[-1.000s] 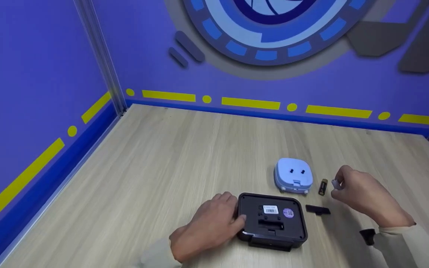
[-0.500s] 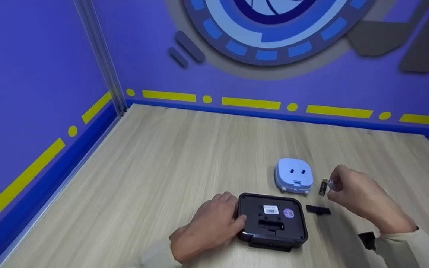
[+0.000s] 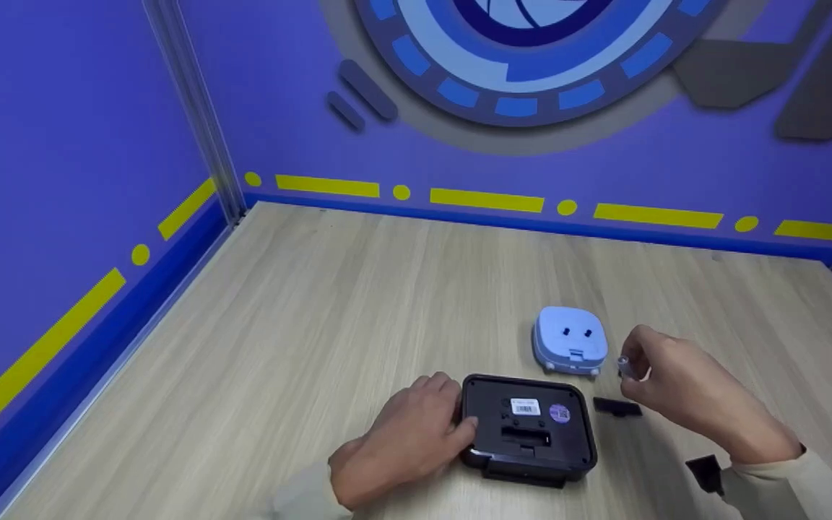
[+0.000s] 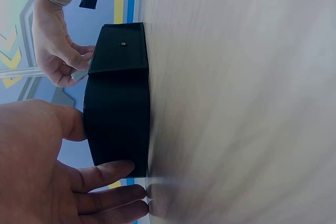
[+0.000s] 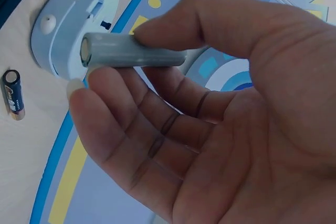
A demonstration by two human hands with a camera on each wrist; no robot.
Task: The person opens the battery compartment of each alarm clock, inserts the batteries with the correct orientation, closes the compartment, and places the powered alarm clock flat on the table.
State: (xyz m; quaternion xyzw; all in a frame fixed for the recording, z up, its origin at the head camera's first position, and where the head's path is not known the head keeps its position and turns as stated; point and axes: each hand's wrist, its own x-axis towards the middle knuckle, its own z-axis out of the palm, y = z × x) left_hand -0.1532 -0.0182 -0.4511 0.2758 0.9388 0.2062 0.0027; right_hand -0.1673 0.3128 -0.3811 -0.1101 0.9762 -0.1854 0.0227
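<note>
While the silvery battery (image 5: 118,51) sits pinched between the thumb and fingers of my right hand (image 3: 683,383), just right of the pale-blue case (image 3: 570,339), a dark battery (image 5: 14,95) lies on the table (image 3: 358,303) nearby. A flat black piece (image 3: 617,407) lies beside the black case (image 3: 529,419), where my left hand (image 3: 412,430) rests, fingers extended, thumb on its rim.

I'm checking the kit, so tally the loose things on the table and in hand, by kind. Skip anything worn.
Cases: 2 (black case, blue case)
Batteries: 2 (grey battery in the right hand, dark battery on the table)
Small pieces: 1 (black piece)
Total: 5
</note>
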